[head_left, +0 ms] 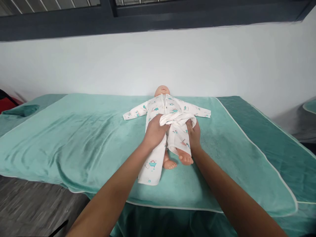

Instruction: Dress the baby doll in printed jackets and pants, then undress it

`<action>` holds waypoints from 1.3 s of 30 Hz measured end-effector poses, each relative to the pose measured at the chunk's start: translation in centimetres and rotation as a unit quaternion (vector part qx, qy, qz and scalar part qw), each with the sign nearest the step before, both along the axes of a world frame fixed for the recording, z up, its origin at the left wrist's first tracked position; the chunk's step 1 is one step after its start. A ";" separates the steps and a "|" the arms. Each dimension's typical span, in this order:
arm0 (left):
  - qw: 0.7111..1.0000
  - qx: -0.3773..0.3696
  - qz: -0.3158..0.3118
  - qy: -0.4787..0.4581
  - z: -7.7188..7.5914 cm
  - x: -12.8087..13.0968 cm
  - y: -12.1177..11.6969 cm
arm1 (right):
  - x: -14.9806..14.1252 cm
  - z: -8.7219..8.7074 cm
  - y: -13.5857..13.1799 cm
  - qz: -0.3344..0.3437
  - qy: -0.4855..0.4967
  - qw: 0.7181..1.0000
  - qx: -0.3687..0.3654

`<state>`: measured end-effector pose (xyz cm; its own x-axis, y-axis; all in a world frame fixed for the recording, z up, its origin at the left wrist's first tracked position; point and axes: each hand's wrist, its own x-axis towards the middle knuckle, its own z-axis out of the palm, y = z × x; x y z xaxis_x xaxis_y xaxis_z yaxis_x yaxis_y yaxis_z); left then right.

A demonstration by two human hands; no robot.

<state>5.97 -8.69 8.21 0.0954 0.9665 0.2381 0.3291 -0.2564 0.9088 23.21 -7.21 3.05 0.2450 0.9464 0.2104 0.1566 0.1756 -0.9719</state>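
A baby doll (162,90) lies on its back, head toward the wall, in a white printed top (158,107) with its sleeves spread. My left hand (156,131) is closed on one side of the gathered waistband of white printed baby pants (178,133). On the other side of that waistband, my right hand (194,132) grips the cloth with its fingers partly hidden. One pant leg surrounds a doll leg, whose foot (185,158) sticks out of the cuff. The doll's other foot (170,164) is bare, beside a flat length of printed cloth (151,169).
A light green plush blanket (98,138) with a pale edge covers the bed, wrinkled at the left. Darker green bedding (271,141) shows at the right. Behind stands a white wall (123,62) under a dark window frame (172,18). Grey floor (32,204) lies at lower left.
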 end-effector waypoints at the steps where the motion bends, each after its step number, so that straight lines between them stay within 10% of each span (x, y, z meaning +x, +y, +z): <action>1: 1.000 -0.011 -0.006 -0.024 0.0 -0.3 0.0 | 0.1 -0.2 0.5 -0.021 -0.018 0.999 0.020; 5: 0.972 -0.125 -0.111 -0.162 -0.6 -2.5 -0.2 | 0.8 -0.7 1.1 0.022 -0.074 0.995 0.056; 9: 0.934 -0.193 -0.111 -0.281 -3.1 -4.5 -0.1 | 1.3 2.4 0.8 0.147 -0.097 0.979 0.099; 16: 0.909 -0.179 -0.040 -0.374 -5.4 -4.6 -0.3 | -2.5 8.6 2.6 0.470 -0.237 0.849 -0.052; 26: 0.927 -0.199 -0.111 -0.299 -6.2 -5.1 0.7 | -3.4 4.3 3.6 0.410 0.185 0.880 -0.152; 39: 0.919 -0.177 -0.139 -0.325 -7.2 -5.3 0.8 | -4.1 4.3 3.2 0.358 0.123 0.918 -0.120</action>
